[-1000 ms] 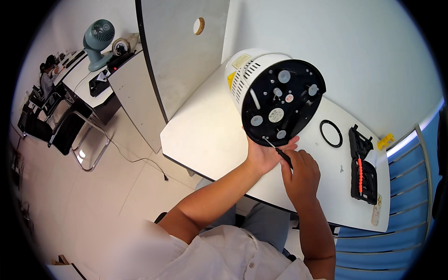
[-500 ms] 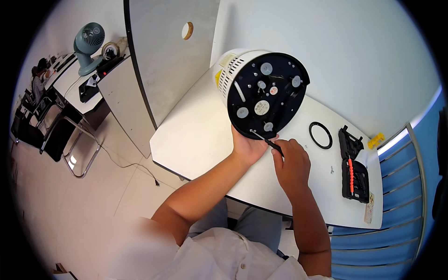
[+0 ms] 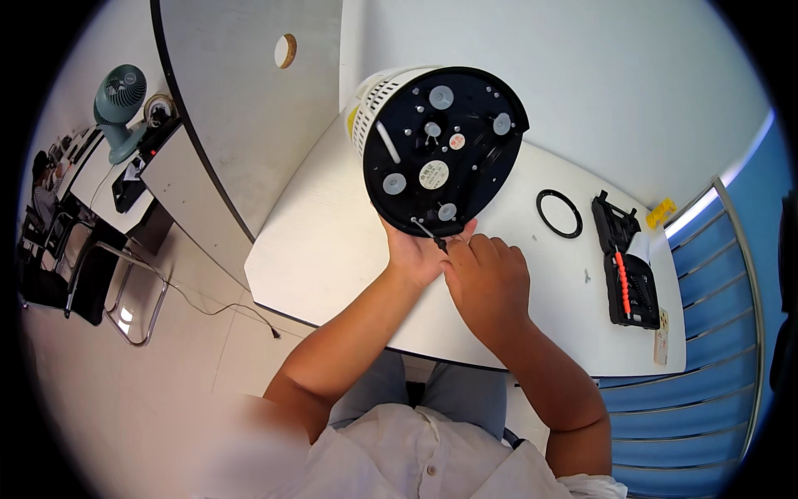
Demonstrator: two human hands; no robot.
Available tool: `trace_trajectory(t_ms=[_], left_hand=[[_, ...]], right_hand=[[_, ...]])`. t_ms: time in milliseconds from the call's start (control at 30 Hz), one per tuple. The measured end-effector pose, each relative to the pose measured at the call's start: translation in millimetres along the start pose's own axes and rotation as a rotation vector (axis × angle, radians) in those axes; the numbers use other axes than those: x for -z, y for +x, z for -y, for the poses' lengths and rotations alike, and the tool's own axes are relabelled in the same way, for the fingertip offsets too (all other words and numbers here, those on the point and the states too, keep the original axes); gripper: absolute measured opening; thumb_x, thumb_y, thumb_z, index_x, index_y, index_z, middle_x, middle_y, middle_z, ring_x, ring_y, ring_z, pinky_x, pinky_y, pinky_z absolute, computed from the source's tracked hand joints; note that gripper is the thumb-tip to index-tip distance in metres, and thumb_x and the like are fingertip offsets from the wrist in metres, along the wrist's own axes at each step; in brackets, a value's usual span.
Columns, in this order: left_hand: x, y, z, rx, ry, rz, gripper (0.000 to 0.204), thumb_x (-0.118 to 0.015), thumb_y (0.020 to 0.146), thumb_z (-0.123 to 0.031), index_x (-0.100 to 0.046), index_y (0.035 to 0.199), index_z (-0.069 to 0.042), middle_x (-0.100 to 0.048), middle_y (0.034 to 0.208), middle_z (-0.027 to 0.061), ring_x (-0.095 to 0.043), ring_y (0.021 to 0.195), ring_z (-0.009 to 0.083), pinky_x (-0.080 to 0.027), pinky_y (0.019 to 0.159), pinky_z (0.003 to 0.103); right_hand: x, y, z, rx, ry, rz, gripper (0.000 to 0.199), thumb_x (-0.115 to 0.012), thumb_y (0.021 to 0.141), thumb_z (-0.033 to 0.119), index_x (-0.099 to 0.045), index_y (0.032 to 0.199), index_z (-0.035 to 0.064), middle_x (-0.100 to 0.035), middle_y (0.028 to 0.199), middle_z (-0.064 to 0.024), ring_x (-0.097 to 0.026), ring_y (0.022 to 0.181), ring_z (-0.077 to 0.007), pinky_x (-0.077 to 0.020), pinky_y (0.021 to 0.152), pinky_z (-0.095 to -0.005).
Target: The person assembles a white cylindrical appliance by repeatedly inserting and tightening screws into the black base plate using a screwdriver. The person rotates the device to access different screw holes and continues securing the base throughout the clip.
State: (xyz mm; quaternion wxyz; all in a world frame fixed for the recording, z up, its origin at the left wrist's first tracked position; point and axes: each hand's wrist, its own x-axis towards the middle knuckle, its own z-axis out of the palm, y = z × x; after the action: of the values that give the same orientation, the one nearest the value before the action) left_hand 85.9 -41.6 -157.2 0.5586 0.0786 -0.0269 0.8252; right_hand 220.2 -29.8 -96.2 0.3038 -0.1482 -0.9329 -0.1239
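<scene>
A white appliance with a slotted side wall is tipped so that its black underside (image 3: 482, 187) faces me. Several clear suction-cup feet, small screws and two round stickers show on that underside. Beneath its near edge, my left hand (image 3: 413, 259) supports it, palm up with the fingers mostly hidden behind. My right hand (image 3: 492, 283) is closed around a screwdriver (image 3: 430, 234), its handle largely covered. The thin shaft points up and left, with its tip at a screw near the rim.
On the white table (image 3: 332, 274) lie a black ring (image 3: 539, 212), small screws (image 3: 587, 275) and an open black tool case (image 3: 615, 229) holding an orange-red rod (image 3: 623, 283). A yellow piece (image 3: 661, 213) sits behind it. A grey partition (image 3: 249, 91) and metal rail (image 3: 740, 241) flank the table.
The whole scene has shifted in the picture, with the appliance and both hands farther left and up. My right hand now covers more of the screwdriver's handle. Its tip stays at the rim screw.
</scene>
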Motion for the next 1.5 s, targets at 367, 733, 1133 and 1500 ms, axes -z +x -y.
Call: trace_trajectory(t_ms=[367, 733, 1133, 1500], left_hand=[[8.8, -1.0, -0.1, -0.003, 0.016, 0.034, 0.070, -0.041, 0.087, -0.070, -0.049, 0.130, -0.016, -0.054, 0.129, 0.0077, -0.054, 0.110, 0.0252, -0.047, 0.094, 0.044], [-2.1, 0.2, 7.0, -0.047, -0.048, 0.029, 0.069, -0.041, 0.088, -0.067, -0.051, 0.128, -0.011, -0.057, 0.125, 0.0079, -0.057, 0.105, 0.0251, -0.053, 0.081, 0.042], [4.5, -2.0, 7.3, 0.010, 0.083, -0.041, 0.089, -0.020, 0.081, -0.085, -0.046, 0.132, -0.018, -0.052, 0.127, 0.0058, -0.050, 0.104, 0.0248, -0.048, 0.080, 0.040], [7.1, -3.1, 3.9, 0.022, 0.130, -0.018, 0.089, -0.021, 0.080, -0.086, -0.047, 0.133, -0.019, -0.052, 0.130, 0.0066, -0.050, 0.108, 0.0249, -0.047, 0.083, 0.042]], right_hand=[[-7.8, -0.5, 0.4, 0.132, 0.011, -0.156, 0.017, -0.066, 0.071, 0.006, -0.055, 0.085, 0.0081, -0.047, 0.072, -0.0021, -0.045, 0.058, -0.0169, -0.0286, 0.050, -0.0321], [3.1, 13.2, 2.0, -0.580, 0.663, 0.212, 0.011, -0.056, 0.091, 0.012, -0.056, 0.091, 0.0012, -0.062, 0.069, -0.0102, -0.057, 0.058, -0.0251, -0.0474, 0.062, -0.0324], [5.9, -6.8, 9.9, 0.022, -0.049, 0.073, 0.025, -0.062, 0.074, -0.001, -0.053, 0.097, 0.0026, -0.052, 0.080, -0.0075, -0.055, 0.068, -0.0236, -0.0418, 0.059, -0.0357], [-13.3, -6.6, 1.5, 0.232, -0.218, -0.045, 0.011, -0.062, 0.077, 0.005, -0.052, 0.082, 0.0042, -0.051, 0.072, -0.0093, -0.053, 0.061, -0.0197, -0.0411, 0.052, -0.0344]])
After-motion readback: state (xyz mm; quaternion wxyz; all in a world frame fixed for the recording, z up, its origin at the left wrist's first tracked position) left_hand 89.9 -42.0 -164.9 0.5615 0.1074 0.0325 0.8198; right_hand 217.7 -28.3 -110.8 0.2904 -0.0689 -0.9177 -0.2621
